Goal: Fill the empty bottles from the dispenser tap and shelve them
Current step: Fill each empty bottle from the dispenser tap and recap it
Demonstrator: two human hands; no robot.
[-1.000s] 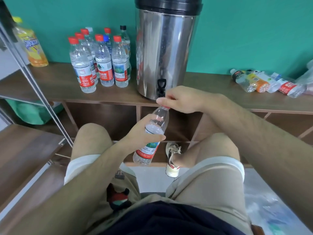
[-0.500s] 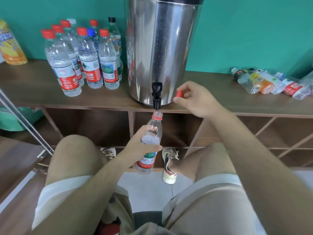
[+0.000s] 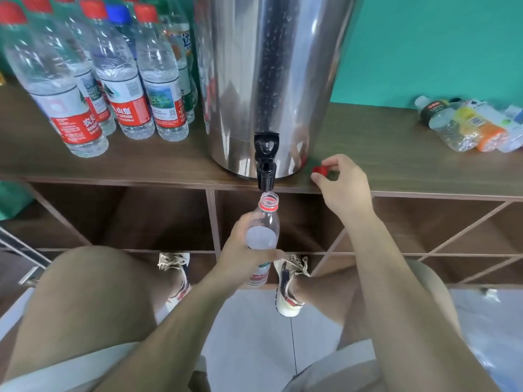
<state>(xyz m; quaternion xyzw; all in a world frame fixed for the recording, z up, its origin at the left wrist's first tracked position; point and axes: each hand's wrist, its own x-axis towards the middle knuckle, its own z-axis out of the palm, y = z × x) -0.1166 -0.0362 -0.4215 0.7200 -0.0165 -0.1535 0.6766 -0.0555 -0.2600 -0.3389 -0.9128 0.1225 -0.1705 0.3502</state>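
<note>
My left hand (image 3: 243, 250) grips a clear, uncapped plastic bottle (image 3: 264, 222) around its middle, its open mouth just under the black tap (image 3: 265, 159) of the steel dispenser (image 3: 268, 80). No water is seen running. My right hand (image 3: 339, 188) pinches the bottle's red cap (image 3: 319, 170) at the shelf top, right of the dispenser's base. The cap touches or nearly touches the wood.
Several capped bottles with red labels (image 3: 121, 89) stand left of the dispenser on the wooden shelf top (image 3: 382, 154). Several empty bottles (image 3: 467, 125) lie at the far right. Open cubbies (image 3: 127, 216) sit below the top. My knees and shoes are beneath.
My right hand unscrewed the red cap, carried it right and lowered it to the shelf top. My left hand brought the bottle's mouth under the tap. The camera moved closer.
</note>
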